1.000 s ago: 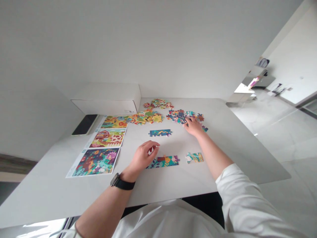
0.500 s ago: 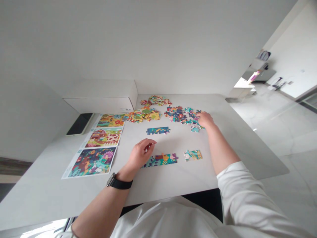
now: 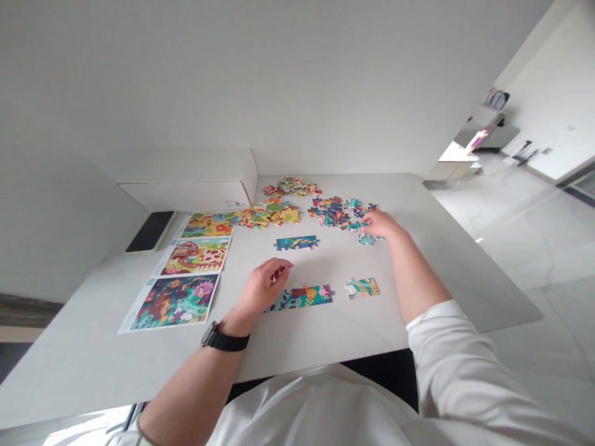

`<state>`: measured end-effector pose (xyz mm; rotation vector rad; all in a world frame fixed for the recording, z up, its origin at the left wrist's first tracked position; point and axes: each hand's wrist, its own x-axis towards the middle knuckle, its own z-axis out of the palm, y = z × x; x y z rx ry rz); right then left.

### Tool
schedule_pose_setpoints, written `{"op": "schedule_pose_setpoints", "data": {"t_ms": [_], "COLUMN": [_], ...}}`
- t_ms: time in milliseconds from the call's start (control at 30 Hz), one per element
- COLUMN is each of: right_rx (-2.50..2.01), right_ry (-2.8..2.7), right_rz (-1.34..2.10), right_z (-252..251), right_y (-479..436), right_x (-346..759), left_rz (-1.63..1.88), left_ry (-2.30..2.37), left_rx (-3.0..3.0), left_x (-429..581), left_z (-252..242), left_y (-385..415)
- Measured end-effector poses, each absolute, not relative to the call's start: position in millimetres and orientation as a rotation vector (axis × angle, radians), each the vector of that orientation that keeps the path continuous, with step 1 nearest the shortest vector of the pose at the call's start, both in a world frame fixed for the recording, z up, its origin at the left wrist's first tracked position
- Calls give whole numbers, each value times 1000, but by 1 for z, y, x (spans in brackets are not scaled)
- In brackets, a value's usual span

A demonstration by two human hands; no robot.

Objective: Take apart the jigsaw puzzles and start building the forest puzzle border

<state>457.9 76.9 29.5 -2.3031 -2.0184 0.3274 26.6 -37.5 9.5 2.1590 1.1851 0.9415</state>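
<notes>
My left hand (image 3: 264, 286) rests with loosely curled fingers over the left end of a joined puzzle strip (image 3: 312, 296), and I see nothing in its grasp. Reaching into the pile of dark blue and teal puzzle pieces (image 3: 332, 214), my right hand (image 3: 382, 224) has its fingertips closed at a puzzle piece, mostly hidden by the fingers. A light teal piece (image 3: 365, 240) lies just below that hand. Between the hands are a short joined strip (image 3: 362, 287) and, further back, a dark blue strip (image 3: 296, 243).
Yellow pieces (image 3: 274, 214) and red-green pieces (image 3: 295, 186) form two other piles. On the left lie a sheet with three printed pictures (image 3: 174, 301) and a phone (image 3: 149, 232). A white box (image 3: 186, 195) stands against the wall.
My right hand has shifted slightly left and its fingertips have moved toward the near side of the dark pile. My left hand stays in place.
</notes>
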Motion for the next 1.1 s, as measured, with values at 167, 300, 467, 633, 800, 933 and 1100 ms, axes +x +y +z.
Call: {"op": "schedule_pose_setpoints", "data": {"t_ms": [167, 300, 467, 633, 800, 933, 1100], "right_rx": [-2367, -2153, -2263, -2311, -2077, -2077, -2208], "right_ry": [-1926, -2073, -2032, -1872, -2064, -2147, -1995], "right_rz": [184, 173, 144, -3, -34, 81, 59], "right_z": [29, 27, 26, 25, 12, 2, -1], "right_y": [78, 79, 77, 78, 81, 89, 97], "right_x": [458, 441, 433, 442, 432, 421, 420], "left_rz": [919, 896, 880, 890, 887, 879, 852], "left_ry": [1184, 1180, 1185, 1148, 1139, 1139, 1138], "left_rx": [2168, 2170, 2188, 2207, 2217, 2214, 2198], "left_x": [27, 28, 28, 29, 31, 32, 35], "left_z": [9, 11, 13, 14, 14, 13, 12], "left_y": [-38, -38, -39, -40, -41, -41, -41]}}
